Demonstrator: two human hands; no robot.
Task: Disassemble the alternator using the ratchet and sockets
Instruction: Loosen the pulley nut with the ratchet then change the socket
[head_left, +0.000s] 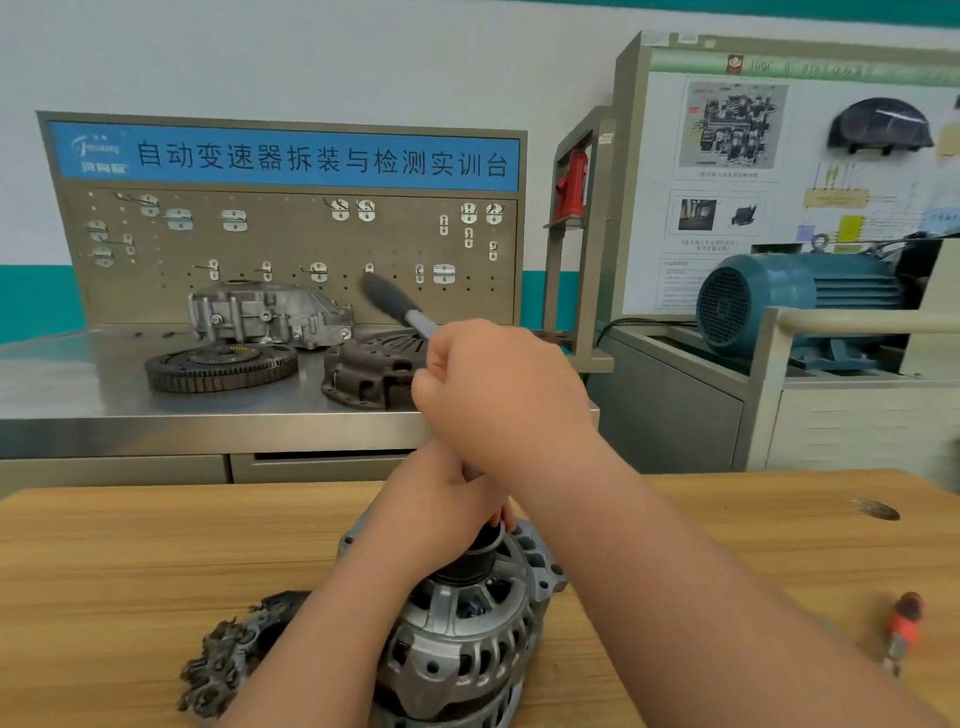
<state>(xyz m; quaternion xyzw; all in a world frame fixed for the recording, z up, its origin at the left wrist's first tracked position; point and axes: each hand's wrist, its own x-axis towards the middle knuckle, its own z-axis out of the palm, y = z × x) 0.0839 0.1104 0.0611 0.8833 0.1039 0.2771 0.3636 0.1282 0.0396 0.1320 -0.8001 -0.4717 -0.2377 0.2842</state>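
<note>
Steel worktop (78, 384): toothed flywheel (221, 369) beside clutch cover (363, 376), grey housing (265, 314) behind.
Pegboard (291, 244): metal hooks, blue banner.
Far right: blue motor (795, 306).
Wooden worktop (156, 545): orange-handled screwdriver (904, 629).

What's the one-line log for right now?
right hand: grips ratchet | left hand: holds pulley | alternator: on wooden table | screwdriver: lying at right

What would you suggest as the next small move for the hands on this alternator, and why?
Probably a short swing of the ratchet with the right hand, the left hand bracing the pulley. The right hand grips the raised handle, the left grips the black pulley atop the alternator; the socket is hidden.
</note>
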